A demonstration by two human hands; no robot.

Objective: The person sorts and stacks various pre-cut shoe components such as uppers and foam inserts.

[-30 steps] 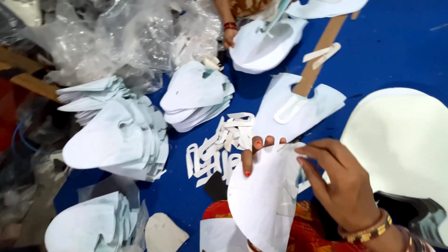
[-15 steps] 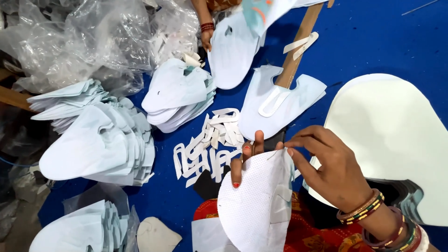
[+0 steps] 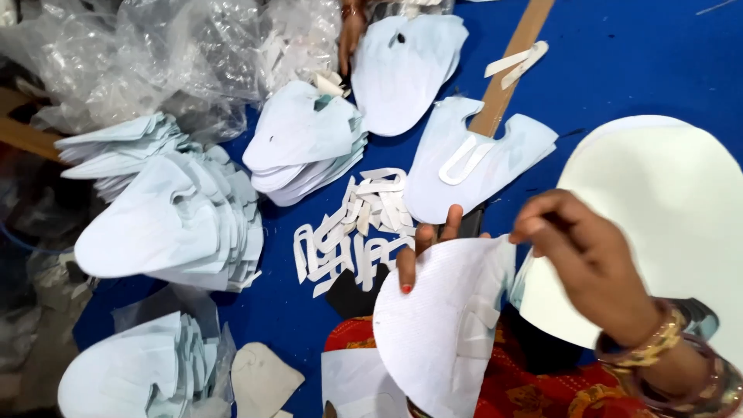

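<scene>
A white, rounded mask-shaped sheet (image 3: pixel 441 325) is held up over my lap. My left hand (image 3: pixel 426 244) grips its upper edge from behind, with only the fingertips showing above it. My right hand (image 3: pixel 596 263), with bangles at the wrist, pinches the sheet's top right corner. Just beyond my fingers lies a pile of small white cut-out strips (image 3: pixel 352 224) on the blue surface (image 3: pixel 635 70).
Stacks of pale mask pieces lie at left (image 3: pixel 170 224), lower left (image 3: pixel 131 371) and centre (image 3: pixel 302 143). Crumpled clear plastic (image 3: pixel 162 54) fills the top left. A wooden stick (image 3: pixel 511 62) crosses another piece (image 3: pixel 472 159). A large white stack (image 3: pixel 665 224) sits right. Another person's hand (image 3: pixel 352 31) is at the top.
My right hand has lifted and shifted along the sheet's top corner. The view has tilted slightly, so everything sits a little higher in frame.
</scene>
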